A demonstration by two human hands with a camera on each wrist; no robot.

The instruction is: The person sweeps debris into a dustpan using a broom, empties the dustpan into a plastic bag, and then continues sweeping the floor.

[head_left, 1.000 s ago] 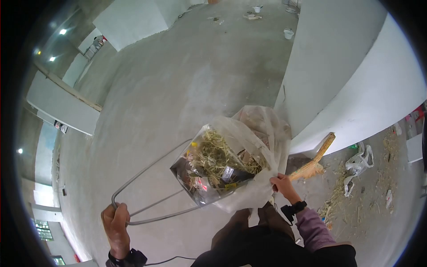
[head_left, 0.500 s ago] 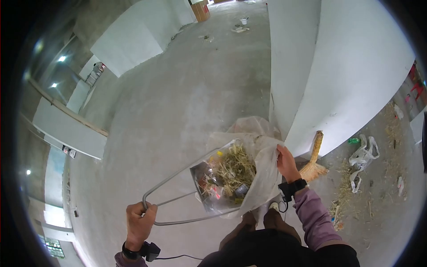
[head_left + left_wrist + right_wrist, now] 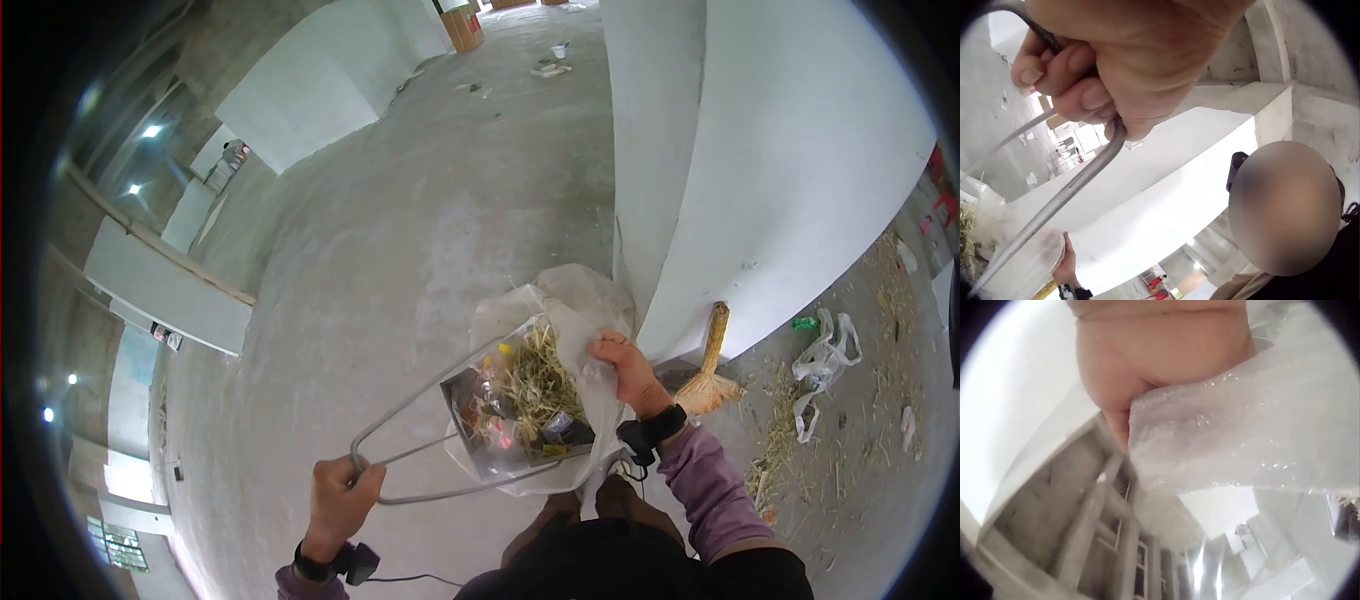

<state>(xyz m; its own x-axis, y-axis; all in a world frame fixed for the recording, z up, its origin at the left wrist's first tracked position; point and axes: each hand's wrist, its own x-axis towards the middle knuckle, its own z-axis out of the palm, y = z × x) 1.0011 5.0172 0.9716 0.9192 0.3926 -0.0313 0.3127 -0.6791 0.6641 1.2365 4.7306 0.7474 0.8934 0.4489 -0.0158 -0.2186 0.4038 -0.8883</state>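
A dustpan (image 3: 462,400) with a long bent metal-rod handle (image 3: 410,393) is full of straw (image 3: 545,375) and litter, including pieces of shiny plastic. My left hand (image 3: 343,498) grips the far end of this handle; in the left wrist view the fingers (image 3: 1079,78) curl round the rod. The pan sits at the mouth of a large clear plastic bag (image 3: 590,292), which spreads round and behind it. My right hand (image 3: 632,375) holds the bag's edge beside the pan. Close up in the right wrist view, the bag's film (image 3: 1241,437) runs out from the hand, whose fingertips are hidden.
A straw broom (image 3: 712,370) stands by the white wall (image 3: 780,180) at my right. Beyond it, a white carrier bag (image 3: 828,355) and scattered straw (image 3: 775,450) lie on the concrete floor. A thin cable (image 3: 415,577) runs from my left wrist.
My left hand and the dustpan have moved to the right in view, with the pan more upright. My right hand has risen along the bag's edge. The view has turned a little.
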